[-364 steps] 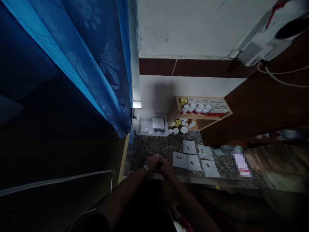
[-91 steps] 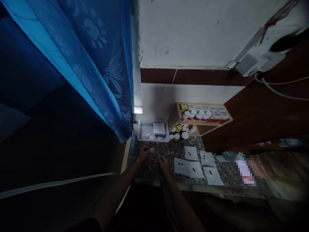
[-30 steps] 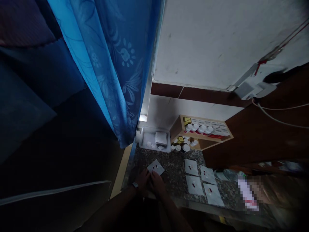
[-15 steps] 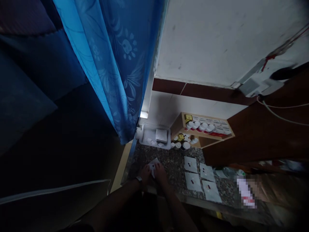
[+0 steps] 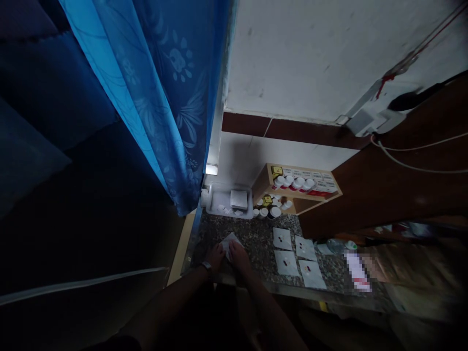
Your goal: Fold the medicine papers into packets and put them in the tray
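A small white paper square (image 5: 231, 237) lies on the speckled stone counter, with one corner pointing away from me. My left hand (image 5: 215, 257) grips its left edge, fingers bent over it; a watch is on that wrist. My right hand (image 5: 238, 254) holds the near right part of the sheet, fingers closed on it. Both hands cover the sheet's near half, so what lies on it there is hidden. To the right, several similar paper squares (image 5: 285, 263) lie flat in two rows, each with a few small pills on it.
Behind my hands stands a clear plastic tray (image 5: 249, 202) with a white stack (image 5: 239, 199) inside. Right of it are white bottles (image 5: 275, 212) and a wooden shelf (image 5: 302, 210) of bottles and boxes. A plastic bottle (image 5: 334, 246) lies far right. A blue curtain (image 5: 186, 146) hangs left.
My right hand has moved inward over the paper, and the dark spot at its middle is now covered. The paper looks folded or turned. My view has shifted slightly to the right.
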Demonstrator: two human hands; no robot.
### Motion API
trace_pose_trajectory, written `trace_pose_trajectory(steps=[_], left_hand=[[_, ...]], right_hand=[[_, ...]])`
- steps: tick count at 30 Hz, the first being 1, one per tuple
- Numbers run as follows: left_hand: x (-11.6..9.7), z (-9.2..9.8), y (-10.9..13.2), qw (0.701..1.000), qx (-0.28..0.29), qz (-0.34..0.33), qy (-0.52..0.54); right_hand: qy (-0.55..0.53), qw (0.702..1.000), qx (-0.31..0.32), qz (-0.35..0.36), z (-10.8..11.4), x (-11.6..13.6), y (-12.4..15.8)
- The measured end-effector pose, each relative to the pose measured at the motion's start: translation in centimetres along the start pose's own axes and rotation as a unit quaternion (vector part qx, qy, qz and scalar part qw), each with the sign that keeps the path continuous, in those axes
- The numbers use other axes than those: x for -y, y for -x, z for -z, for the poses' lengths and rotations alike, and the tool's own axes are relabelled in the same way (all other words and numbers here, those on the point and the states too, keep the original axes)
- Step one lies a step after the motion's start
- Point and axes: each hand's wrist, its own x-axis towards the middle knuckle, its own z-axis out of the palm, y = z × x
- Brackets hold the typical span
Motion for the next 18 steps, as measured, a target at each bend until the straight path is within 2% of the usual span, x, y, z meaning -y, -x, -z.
trace_pose_trajectory(steps=[3, 9, 14, 18], left_hand=[[0.1, -0.2, -0.1, 1.0, -0.009, 0.014, -0.013], [0.4, -0.6, -0.4, 1.0, -0.015, -0.002, -0.023], [0.6, -0.9, -0.4, 1.0, -0.011, -0.003, -0.014], [0.5, -0.6, -0.2, 1.0, -0.012, -0.009, -0.026]], right_hand=[[-0.006, 1.0, 0.008, -0.026, -0.3, -0.5, 0.3], [-0.063, 0.997, 0.026, -0.041, -0.9, -0.6, 0.9], [-0.133, 0.988, -0.011, -0.082, -0.4, -0.6, 1.1], [-0.095, 0.991, -0.003, -0.092, 0.2, -1.1, 1.2]])
